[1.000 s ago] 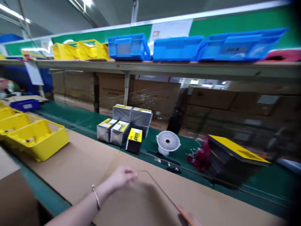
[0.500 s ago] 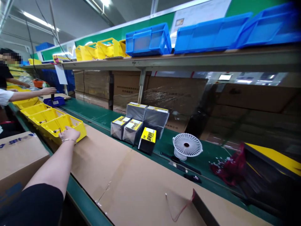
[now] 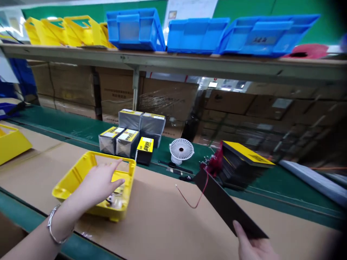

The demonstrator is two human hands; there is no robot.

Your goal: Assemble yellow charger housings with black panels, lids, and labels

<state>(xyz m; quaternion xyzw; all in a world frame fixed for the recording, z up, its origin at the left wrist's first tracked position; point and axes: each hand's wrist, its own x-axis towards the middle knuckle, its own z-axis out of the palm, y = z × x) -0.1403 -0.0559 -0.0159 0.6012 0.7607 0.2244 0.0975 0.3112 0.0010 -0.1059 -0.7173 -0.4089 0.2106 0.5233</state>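
A yellow plastic housing lies open side up on the cardboard-covered bench, with small parts inside. Over it reaches my left hand, wearing a bracelet; thumb and index finger are apart, while the other fingers are hidden against the housing. At the lower right, my right hand pinches the near end of a thin dark panel, thumb on top. A thin red wire hangs from the panel's far end and curves over the cardboard.
Behind stand wrapped boxes, a small white fan and a stack of dark panels with red wires. Another yellow housing is at the left. Blue bins line the shelf above.
The view has swung right. My left hand has moved from the row of yellow housings, and one housing now lies in front of me. My right hand has come into view with the panel.
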